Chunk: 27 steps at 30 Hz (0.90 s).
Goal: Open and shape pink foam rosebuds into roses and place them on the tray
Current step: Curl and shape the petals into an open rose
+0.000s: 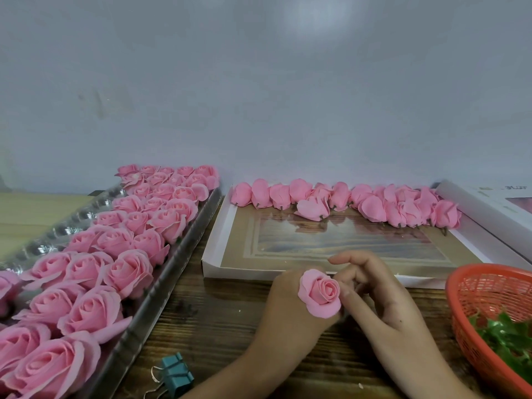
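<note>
Craft workshop — tray [161, 286] of foam roses [128, 273]

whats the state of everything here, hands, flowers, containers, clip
held rose, partly opened, off the tray
left hand, grips held rose
right hand, curled fingers pinch its right petal edge
tray, mostly filled
opened roses, open, in rows on tray
rosebuds, closed, along box's far end
box, open
basket, holds green leaves
binder clip, shut, clamping nothing
</note>
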Tool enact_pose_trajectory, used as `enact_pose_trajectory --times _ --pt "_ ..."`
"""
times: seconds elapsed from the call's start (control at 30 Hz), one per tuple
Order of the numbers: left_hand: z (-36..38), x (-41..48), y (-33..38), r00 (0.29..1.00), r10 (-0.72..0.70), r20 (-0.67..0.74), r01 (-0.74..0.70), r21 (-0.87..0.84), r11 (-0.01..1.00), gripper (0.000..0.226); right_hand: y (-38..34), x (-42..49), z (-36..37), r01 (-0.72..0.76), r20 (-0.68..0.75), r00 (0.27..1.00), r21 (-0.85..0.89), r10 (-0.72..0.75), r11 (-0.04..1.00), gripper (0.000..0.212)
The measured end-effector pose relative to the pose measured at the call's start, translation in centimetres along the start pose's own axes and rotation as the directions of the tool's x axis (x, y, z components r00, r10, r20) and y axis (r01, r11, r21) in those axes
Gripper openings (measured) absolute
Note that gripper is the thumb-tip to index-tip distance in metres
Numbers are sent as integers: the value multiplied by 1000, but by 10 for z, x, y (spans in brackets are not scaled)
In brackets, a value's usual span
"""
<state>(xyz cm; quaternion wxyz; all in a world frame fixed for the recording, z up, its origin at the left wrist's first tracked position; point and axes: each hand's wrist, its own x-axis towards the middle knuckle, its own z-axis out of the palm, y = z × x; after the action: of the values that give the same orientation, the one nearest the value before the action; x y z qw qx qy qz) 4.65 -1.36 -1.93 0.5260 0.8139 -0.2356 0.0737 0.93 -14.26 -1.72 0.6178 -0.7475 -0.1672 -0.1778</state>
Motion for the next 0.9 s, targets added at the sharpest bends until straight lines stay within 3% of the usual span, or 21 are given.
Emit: enact_pose_trajectory --times 0.17,0.43,0.57,0.9 --pt "-1 0 0 1000 -3 -5 3 -10 1000 46 1 -1 1 -28 -9 1000 57 28 998 24" --pt "-2 0 7 999 17 -34 -18 -31 999 23 5 0 0 -7 -41 999 -67 5 998 18" --pt "-3 0 2 1000 10 -12 -10 -6 1000 41 6 0 0 -1 -29 1000 -111 -3 994 22" --pt "0 1 1 1000 22 -13 -22 -15 1000 33 7 2 1 -58 7 998 67 57 996 24"
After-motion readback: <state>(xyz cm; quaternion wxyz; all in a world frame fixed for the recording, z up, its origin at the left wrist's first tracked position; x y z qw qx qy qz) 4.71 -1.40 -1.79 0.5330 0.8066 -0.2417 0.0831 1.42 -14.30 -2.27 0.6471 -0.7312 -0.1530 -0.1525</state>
